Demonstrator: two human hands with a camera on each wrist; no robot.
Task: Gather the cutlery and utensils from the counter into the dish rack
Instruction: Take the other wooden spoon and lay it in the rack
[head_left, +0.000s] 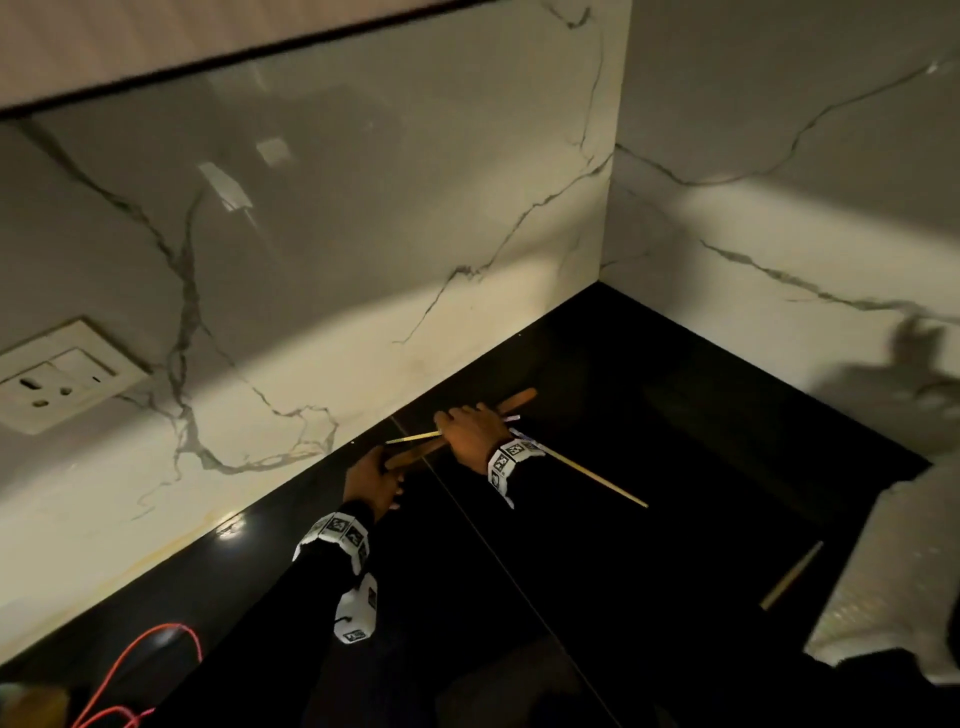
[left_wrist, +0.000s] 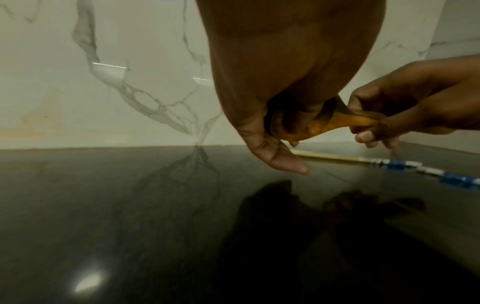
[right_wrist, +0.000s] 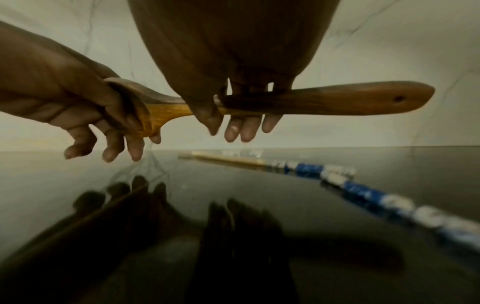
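Observation:
A brown wooden spoon (head_left: 514, 401) is held level just above the black counter (head_left: 649, 415), close to the back wall. My left hand (head_left: 382, 470) holds its bowl end (left_wrist: 296, 127), thumb across the bowl. My right hand (head_left: 457, 421) pinches the middle of the handle (right_wrist: 337, 98) between thumb and fingers (right_wrist: 244, 129). Under both hands a long chopstick (head_left: 597, 480) lies flat on the counter; its near end carries a blue and white pattern (right_wrist: 363, 191). A second chopstick (head_left: 792, 574) lies further right. No dish rack is plainly recognisable.
Marble walls meet in a corner (head_left: 608, 270) behind the counter. A wall socket (head_left: 57, 379) sits at the left. A red cable (head_left: 135, 670) loops at the lower left. A pale, blurred object (head_left: 893, 561) occupies the counter's right edge.

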